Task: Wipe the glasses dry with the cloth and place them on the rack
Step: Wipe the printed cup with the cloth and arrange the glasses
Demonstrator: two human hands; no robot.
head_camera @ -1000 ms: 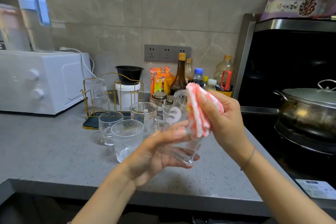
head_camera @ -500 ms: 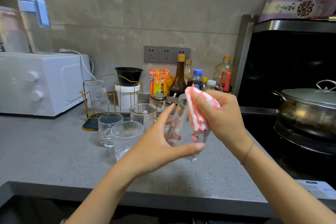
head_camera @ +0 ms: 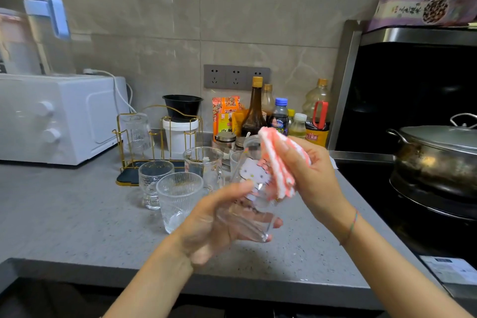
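Note:
My left hand (head_camera: 219, 224) grips the base of a clear glass with a cartoon cat print (head_camera: 251, 183), tilted above the grey counter. My right hand (head_camera: 307, 175) holds a pink-and-white cloth (head_camera: 277, 162) pressed against the glass's upper side near its rim. On the counter to the left stand a ribbed glass (head_camera: 178, 200), a shorter textured glass (head_camera: 153, 181) and a glass mug (head_camera: 205, 166). Behind them is the gold wire rack (head_camera: 160, 147) on a dark tray, with one glass (head_camera: 136, 131) upside down on it.
A white oven (head_camera: 56, 119) sits at the left with a blue-lidded jug (head_camera: 45, 23) on top. Sauce bottles (head_camera: 281, 116) and jars crowd the back wall. A steel pot (head_camera: 438, 157) rests on the black stove at right. The counter's front edge (head_camera: 232, 289) is close below my hands.
My left hand has turned the glass so its cat print faces me and now holds it from beneath. The cloth stays pressed on the glass's upper side.

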